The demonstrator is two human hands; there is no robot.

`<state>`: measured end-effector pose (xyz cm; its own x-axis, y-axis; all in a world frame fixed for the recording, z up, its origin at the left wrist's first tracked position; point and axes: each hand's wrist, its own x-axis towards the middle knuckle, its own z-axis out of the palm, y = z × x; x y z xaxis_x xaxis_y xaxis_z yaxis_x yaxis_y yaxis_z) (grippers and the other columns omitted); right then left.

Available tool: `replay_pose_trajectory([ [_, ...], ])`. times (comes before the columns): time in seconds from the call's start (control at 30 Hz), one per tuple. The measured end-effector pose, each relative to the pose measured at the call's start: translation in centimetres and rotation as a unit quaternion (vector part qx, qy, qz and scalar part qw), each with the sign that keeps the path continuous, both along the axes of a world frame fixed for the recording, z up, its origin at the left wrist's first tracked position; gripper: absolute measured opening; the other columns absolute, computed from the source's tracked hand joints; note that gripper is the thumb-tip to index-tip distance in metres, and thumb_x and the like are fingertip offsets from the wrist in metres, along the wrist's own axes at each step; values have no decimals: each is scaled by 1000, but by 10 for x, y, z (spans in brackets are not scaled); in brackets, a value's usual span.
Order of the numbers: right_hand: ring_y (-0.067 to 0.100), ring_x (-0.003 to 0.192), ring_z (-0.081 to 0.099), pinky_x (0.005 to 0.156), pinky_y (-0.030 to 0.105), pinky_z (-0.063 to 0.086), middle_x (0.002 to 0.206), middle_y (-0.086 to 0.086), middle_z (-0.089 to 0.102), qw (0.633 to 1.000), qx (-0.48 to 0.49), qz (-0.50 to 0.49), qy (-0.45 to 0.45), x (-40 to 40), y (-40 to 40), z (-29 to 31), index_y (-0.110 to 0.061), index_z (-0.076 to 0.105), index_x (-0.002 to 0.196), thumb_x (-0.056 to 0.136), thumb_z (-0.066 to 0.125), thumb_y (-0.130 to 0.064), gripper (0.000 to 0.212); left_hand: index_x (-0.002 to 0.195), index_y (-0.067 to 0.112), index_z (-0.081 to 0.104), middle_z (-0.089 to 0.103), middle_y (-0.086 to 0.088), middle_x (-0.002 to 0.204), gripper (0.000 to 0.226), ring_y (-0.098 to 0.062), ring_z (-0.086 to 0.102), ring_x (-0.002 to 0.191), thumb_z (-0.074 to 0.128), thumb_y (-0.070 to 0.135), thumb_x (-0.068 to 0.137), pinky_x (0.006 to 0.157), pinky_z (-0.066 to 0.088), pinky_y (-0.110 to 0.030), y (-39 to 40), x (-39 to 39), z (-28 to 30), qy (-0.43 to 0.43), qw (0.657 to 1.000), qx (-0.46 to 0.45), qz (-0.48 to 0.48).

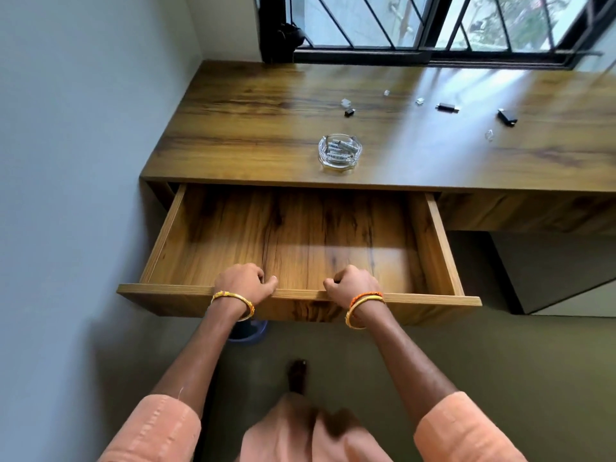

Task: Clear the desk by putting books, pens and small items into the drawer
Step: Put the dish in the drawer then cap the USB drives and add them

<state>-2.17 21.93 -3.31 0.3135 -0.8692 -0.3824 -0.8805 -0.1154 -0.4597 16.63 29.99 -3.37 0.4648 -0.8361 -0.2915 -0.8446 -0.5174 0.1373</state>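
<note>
The wooden drawer stands pulled far out of the desk, and nothing lies inside it. My left hand and my right hand both grip the top edge of the drawer's front panel, fingers curled over it. On the desk near its front edge sits a glass ashtray holding small white items. Farther back lie small black items and several tiny clear pieces.
A grey wall runs along the left of the desk. A barred window sits behind the desk. A grey cabinet stands under the desk at the right. A blue bin is on the floor below the drawer.
</note>
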Motion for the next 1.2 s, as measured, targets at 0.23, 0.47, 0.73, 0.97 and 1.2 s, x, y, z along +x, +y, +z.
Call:
replay_pose_trajectory([
  [0.23,22,62,63,55,27,53,73,8,67,917,3,-254,-307,31,-154,42,-13,65,70,83,53,-20,19,94,19,69,72,2,80,22,-17,68,75,57,37,89,75,56,-30,-111,23,47,256,955,-135,65],
  [0.47,25,77,60,86,42,54,89,10,67,949,-15,-232,-214,61,-279,30,-10,71,97,83,64,-28,24,118,15,61,69,-14,111,46,-33,67,94,55,45,84,85,55,-40,-264,25,49,288,935,-191,83],
  [0.73,26,72,67,80,39,56,86,16,70,980,-38,-124,-151,66,-298,39,-1,71,95,89,63,-28,28,100,14,71,75,-10,89,30,-28,71,79,62,36,81,76,58,-38,-324,39,22,268,939,-200,83],
  [0.97,30,80,68,69,34,50,86,22,71,986,-114,-61,-107,58,-288,55,4,72,88,89,61,-20,26,102,12,73,73,-12,97,28,-27,67,92,66,31,83,70,44,-27,-310,25,41,207,941,-260,64],
  [1.2,8,51,58,45,7,40,65,8,64,992,-104,-2,-65,-9,-241,81,-3,73,81,80,69,-16,14,66,19,72,74,-10,78,13,-24,72,74,83,17,61,75,59,-43,-248,-17,46,435,867,-221,104],
])
